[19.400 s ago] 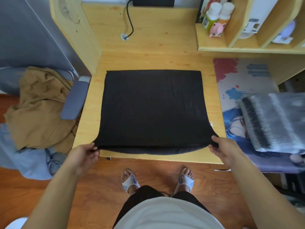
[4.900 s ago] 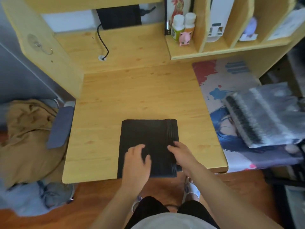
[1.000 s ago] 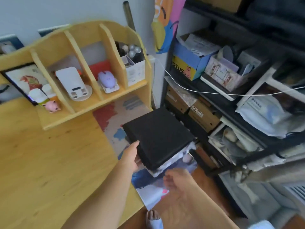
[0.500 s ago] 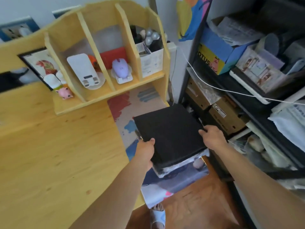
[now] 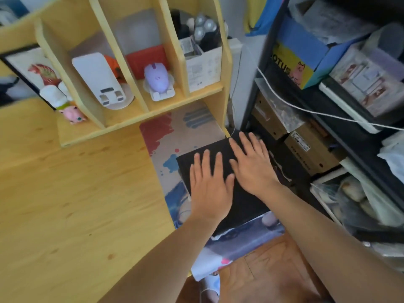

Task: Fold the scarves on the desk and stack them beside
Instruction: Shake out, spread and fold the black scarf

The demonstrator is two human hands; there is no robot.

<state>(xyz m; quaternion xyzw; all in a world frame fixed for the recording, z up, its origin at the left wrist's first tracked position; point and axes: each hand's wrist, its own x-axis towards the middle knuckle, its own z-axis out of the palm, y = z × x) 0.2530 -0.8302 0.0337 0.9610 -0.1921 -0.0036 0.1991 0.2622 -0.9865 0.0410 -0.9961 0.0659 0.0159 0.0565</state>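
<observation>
1. Here the black scarf (image 5: 244, 200), folded to a flat square, lies at the right edge of the bench (image 5: 65, 204), on the printed mat (image 5: 188, 127) that covers that end.
2. A pale strip shows under the scarf's near edge; what it belongs to cannot be told.
3. The left hand (image 5: 209, 184) lies palm down on the scarf's left half, fingers straight and a little spread, its grip holding nothing.
4. The right hand (image 5: 251, 162) lies flat on the far right part of the scarf, fingers straight, reaching to its far edge; its grip likewise holds nothing.
5. The two hands sit just beside each other, the left thumb touching the right hand's side.
6. At the bench's back edge stands a wooden rack (image 5: 131, 62) with upright dividers.
7. In its compartments stand a white stand (image 5: 98, 77), a lilac mouse (image 5: 156, 78) on a holder, and a white box (image 5: 203, 66).
8. A pink figure (image 5: 73, 113) sits at the rack's left end.
9. Right of the bench stands a dark shelf (image 5: 328, 119) with cardboard boxes (image 5: 310, 149), and a white cable (image 5: 306, 108) runs across it.
10. A sandal (image 5: 209, 287) shows on the wooden floor below the bench's near edge.
</observation>
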